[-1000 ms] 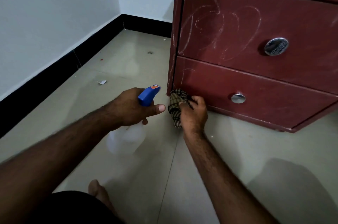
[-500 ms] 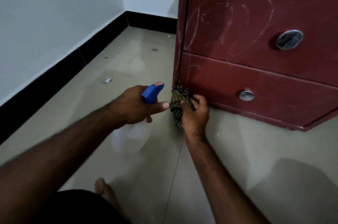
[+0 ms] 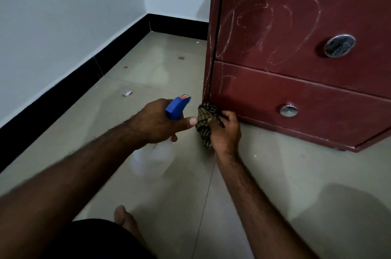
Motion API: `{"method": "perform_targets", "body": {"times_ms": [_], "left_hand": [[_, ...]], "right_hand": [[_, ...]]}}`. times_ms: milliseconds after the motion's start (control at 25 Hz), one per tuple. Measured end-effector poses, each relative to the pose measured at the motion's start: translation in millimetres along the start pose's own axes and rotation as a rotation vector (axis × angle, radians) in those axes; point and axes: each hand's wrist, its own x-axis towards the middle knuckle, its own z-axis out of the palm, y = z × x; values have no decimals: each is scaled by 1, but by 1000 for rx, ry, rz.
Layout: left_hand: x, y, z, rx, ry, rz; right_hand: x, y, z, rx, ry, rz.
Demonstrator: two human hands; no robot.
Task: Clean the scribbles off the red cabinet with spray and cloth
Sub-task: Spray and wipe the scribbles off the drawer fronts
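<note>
**Bottle and cloth held low at the cabinet's corner**

Head view: a person sits on the tiled floor (image 3: 275,174) in front of a red cabinet (image 3: 306,97) with two drawers. The left hand (image 3: 156,121) grips a spray bottle (image 3: 176,107). Its fingers are curled round the neck below the blue head, and the thumb points straight out to the right. The nozzle aims toward the cabinet's lower left corner. The bottle's pale body hangs below the hand, above the floor, and is blurred.

The right hand (image 3: 224,129) holds a bunched checked cloth (image 3: 206,119), with the fingers curled tightly over it. One end of the cloth sticks up and the other hangs down on the hand's left side. The cloth sits at the cabinet's bottom left front corner and appears to touch it, though the dim light leaves the contact unsure. The left thumb tip is just beside the cloth.

White scribbles (image 3: 268,25) loop across the left half of the upper drawer front. A few thinner strokes run down onto the left end of the lower drawer. Each drawer has a round metal knob: a large one (image 3: 339,45) above and a small one (image 3: 288,110) below, near the right hand.

A black skirting (image 3: 74,89) runs along the white walls into the corner. A scrap of paper (image 3: 127,93) and small bits of dirt lie on the floor to the left of the cabinet. A bare foot (image 3: 123,216) and dark shorts (image 3: 95,237) show at the bottom edge.
</note>
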Motion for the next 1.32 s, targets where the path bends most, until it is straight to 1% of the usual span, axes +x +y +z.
{"method": "perform_targets", "body": {"times_ms": [120,280,360,520,680,760,960,1040,1160,1240,1320], "left_hand": [[1,0,-1,12,4,-1],[0,0,-2,45,25,9],[0,0,-2,31,27,10],[0,-1,-1,29,23,14],[-1,1,-3,31,32,14],[-1,1,-3,16,34,7],[0,-2,-3,8,40,5],[1,-3,-3,0,38,6],[3,-3,-3,-2,36,-5],[3,-3,-2,-1,37,-4],[3,-4,-1,0,42,2]], "right_hand": [[-1,1,2,2,15,76],[2,-12,5,143,-32,17],[1,-11,6,126,-47,7],[-4,-2,5,47,-14,64],[-4,-19,10,165,-53,-24],[-3,-22,11,177,-60,-48],[-5,-9,6,93,-15,38],[-5,-20,8,141,-18,19],[-2,-36,10,265,-68,-56],[-2,-34,9,252,-67,-43],[-4,-27,7,193,-15,2]]}}
